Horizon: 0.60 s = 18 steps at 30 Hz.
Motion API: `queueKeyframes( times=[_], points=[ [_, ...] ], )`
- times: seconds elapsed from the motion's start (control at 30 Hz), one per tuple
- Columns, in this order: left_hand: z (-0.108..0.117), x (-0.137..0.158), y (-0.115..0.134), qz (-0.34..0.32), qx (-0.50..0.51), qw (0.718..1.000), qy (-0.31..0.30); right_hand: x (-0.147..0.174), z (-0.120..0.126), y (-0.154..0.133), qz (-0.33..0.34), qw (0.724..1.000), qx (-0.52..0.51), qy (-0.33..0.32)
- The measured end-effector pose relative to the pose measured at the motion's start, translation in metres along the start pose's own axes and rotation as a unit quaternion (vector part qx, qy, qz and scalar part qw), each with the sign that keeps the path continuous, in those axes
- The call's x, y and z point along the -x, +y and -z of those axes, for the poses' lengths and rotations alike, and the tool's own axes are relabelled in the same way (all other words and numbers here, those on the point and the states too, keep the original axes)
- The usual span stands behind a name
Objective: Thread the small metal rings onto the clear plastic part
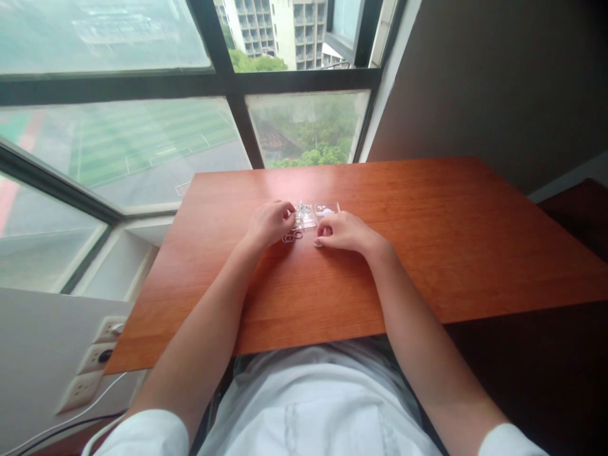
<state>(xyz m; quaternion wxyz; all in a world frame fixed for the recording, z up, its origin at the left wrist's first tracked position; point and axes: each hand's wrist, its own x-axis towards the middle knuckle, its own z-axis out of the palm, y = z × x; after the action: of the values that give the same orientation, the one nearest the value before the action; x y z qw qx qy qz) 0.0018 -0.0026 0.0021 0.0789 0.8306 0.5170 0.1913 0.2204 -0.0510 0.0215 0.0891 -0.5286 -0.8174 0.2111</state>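
A small clear plastic box [308, 217] lies open on the wooden table, with little shiny pieces inside. Its clear lid [334, 206] is folded out to the right and carries a white mark. My left hand [273, 221] is at the box's left side, fingers curled together beside a few small rings [298, 235]. What its fingertips hold, if anything, is hidden. Just right of the rings, my right hand [342, 231] rests low in front of the lid, thumb and fingers closed in a pinch near the tabletop. Whatever is between these fingertips is too small to name.
The reddish wooden table [427, 253] reaches far to the right, its front edge close to my body. Large windows [156, 139] stand behind and to the left. Wall sockets [88, 373] with cables are below the table's left edge.
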Motion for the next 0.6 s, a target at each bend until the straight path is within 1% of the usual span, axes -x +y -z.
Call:
queueKeyframes(
  times=[0.1,0.27,0.43,0.6],
  points=[
    [-0.001,0.0,0.001,-0.001,0.006,1.0,0.001,-0.001,-0.003,0.001,0.013,1.0,0.0,-0.009],
    [-0.002,-0.001,0.001,-0.002,0.016,1.0,0.006,-0.006,-0.011,-0.002,0.024,1.0,0.015,-0.001],
    [-0.002,0.0,-0.002,-0.007,0.025,1.0,0.009,-0.007,-0.013,-0.005,0.022,1.0,0.01,0.016],
    [0.0,0.001,-0.001,-0.006,0.029,1.0,0.005,-0.005,-0.009,-0.002,0.01,0.998,-0.024,0.049]
  ],
)
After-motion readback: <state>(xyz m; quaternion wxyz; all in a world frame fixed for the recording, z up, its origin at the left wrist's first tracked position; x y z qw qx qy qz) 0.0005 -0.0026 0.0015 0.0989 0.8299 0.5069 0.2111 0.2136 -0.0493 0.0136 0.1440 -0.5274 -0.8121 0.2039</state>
